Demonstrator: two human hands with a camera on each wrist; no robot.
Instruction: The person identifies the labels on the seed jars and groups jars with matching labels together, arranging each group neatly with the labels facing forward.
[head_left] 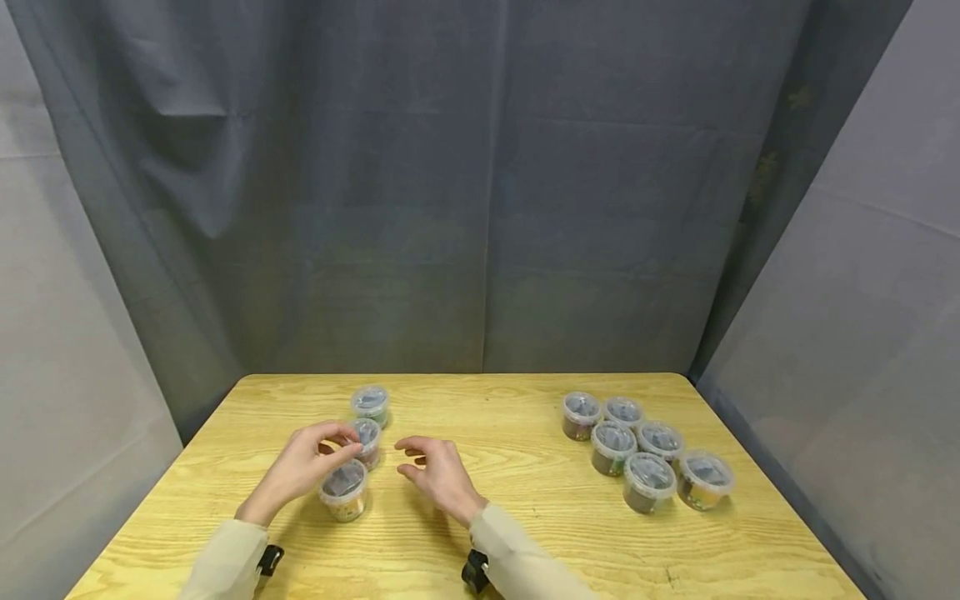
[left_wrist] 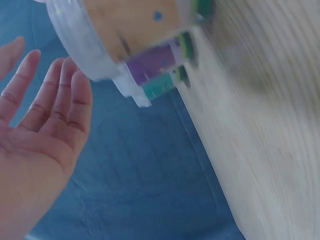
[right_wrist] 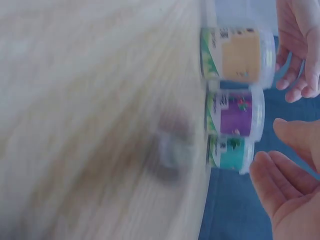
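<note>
Three small lidded plastic tubs stand in a row on the left part of the table. The nearest tub has an orange label [right_wrist: 241, 56], the middle one a purple label [right_wrist: 236, 116], the farthest a teal label [right_wrist: 231, 153]. My left hand [head_left: 296, 467] hovers at lid height beside the near and middle tubs, its fingers loosely extended and holding nothing. To the right of the row my right hand [head_left: 441, 477] hangs above the table, thumb and fingers apart, with nothing between them. In the right wrist view both hands appear apart from the tubs.
Several more lidded tubs [head_left: 649, 482] stand clustered on the right side of the wooden table [head_left: 510, 500]. A dark grey curtain [head_left: 375, 208] hangs behind the table's back edge. Pale cloth panels [head_left: 847, 333] flank both sides.
</note>
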